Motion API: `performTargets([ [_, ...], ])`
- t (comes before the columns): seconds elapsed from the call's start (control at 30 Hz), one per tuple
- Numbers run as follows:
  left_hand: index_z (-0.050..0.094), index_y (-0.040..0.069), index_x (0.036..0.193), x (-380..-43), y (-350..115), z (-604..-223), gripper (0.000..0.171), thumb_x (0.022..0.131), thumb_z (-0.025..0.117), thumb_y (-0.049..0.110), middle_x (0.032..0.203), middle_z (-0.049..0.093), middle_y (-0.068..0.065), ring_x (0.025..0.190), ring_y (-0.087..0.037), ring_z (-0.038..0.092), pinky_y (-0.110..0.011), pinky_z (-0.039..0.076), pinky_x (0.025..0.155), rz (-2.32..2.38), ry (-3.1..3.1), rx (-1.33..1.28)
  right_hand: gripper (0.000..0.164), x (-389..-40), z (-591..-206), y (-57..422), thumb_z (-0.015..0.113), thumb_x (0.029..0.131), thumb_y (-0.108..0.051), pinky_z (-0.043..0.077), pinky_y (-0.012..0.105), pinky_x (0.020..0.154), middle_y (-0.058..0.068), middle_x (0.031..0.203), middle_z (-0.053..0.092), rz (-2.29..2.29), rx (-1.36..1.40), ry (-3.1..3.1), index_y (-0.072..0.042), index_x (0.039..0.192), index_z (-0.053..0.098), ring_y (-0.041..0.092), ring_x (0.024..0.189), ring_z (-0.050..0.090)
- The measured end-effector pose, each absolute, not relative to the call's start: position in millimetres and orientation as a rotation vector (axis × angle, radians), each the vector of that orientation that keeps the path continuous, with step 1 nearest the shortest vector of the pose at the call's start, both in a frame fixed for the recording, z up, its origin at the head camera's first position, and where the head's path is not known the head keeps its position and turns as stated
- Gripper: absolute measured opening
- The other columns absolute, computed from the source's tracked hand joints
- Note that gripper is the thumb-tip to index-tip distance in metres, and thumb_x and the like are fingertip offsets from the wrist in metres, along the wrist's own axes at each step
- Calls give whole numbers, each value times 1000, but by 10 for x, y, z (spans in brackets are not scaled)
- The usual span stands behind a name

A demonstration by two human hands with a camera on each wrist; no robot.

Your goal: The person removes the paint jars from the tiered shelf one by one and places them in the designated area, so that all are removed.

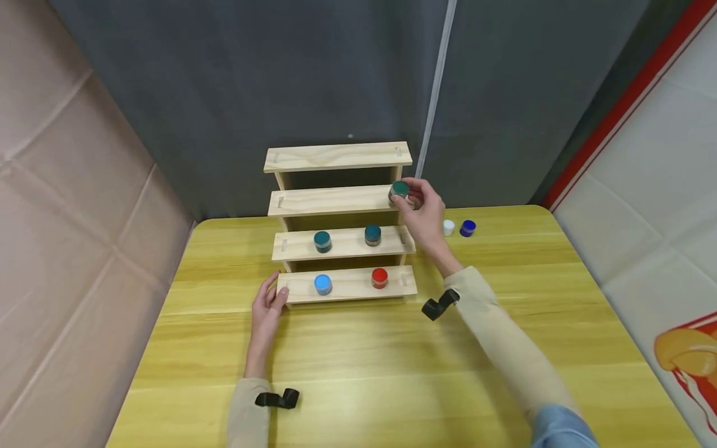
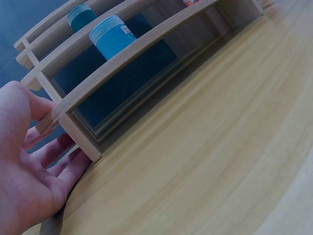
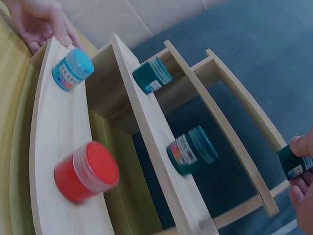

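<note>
At centre of the head frame: four-tier stepped wooden rack (image 1: pixel 338 155), set on yellow wood-grain counter (image 1: pixel 347 386). Toward upper right of the rack: right hand (image 1: pixel 424 214), thumb and fingers curled around dark-green-lidded jar (image 1: pixel 399 189), grasping it by the sides, lid upward, over right end of the second tier from the top. Contact between jar base and board: cannot tell.

Left of centre, lower half: left hand (image 1: pixel 269 309), fingers grasping left end of the lowest board. In left wrist frame, thumb at the board end, other fingers lower, beside the end support.

On lowest tier: light-blue jar (image 1: pixel 323 284) at left, red jar (image 1: pixel 379 277) toward right, well apart. One tier higher: left teal jar (image 1: pixel 322 241) and right teal jar (image 1: pixel 372 235), both upright. Labels visible in right wrist frame; print too small to read.

On counter, right of the right hand: white-topped container (image 1: pixel 449 228), dark-blue-lidded jar (image 1: pixel 468 228) near it. Across upper frame: dark grey backdrop (image 1: pixel 252 74).
</note>
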State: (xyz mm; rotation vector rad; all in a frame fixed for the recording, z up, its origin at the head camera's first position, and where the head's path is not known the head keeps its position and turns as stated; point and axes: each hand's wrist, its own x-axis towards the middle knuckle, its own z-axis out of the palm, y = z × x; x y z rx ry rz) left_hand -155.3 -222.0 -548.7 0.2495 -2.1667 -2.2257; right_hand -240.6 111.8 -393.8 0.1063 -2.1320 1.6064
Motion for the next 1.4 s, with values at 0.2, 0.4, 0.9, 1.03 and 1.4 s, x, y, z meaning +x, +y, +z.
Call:
performTargets([
  [0.2,43,16,153,-1553,-2211,-5480,50,105,56,15,114,67,14,77,-8,58,-21,53,78,-2231,-2168,250,37,-2362,-3947,1307,74,91,-5,53,43,99,22,119,67,1570,107,-2083,5,126,63,31,107,65],
  [0.4,44,17,153,-1548,-2212,-5472,49,105,56,15,111,68,15,75,-9,58,-22,54,79,-2237,-2159,249,40,-2308,-3964,1490,73,92,-1,50,48,100,26,121,65,1585,55,-2042,7,129,61,31,107,63],
  [0.9,44,17,153,-1524,-2209,-5463,50,105,56,16,109,68,16,81,-8,59,-22,54,80,-2241,-2162,257,43,-2321,-4259,1999,75,92,-14,50,26,104,15,123,63,1576,-283,-2068,1,129,60,21,113,62],
  [1.03,44,15,152,-1530,-2200,-5460,49,105,56,15,108,68,13,81,-8,59,-21,54,78,-2241,-2157,247,44,-2306,-4354,2102,76,92,-16,49,26,103,14,123,63,1588,-373,-2084,0,130,60,20,113,61],
  [1.4,43,11,153,-1528,-2201,-5460,49,105,55,13,106,68,14,83,-8,58,-20,51,77,-2232,-2164,244,42,-2280,-4641,2253,75,92,-14,48,11,86,11,116,63,1540,-497,-2170,2,128,62,11,101,59],
])
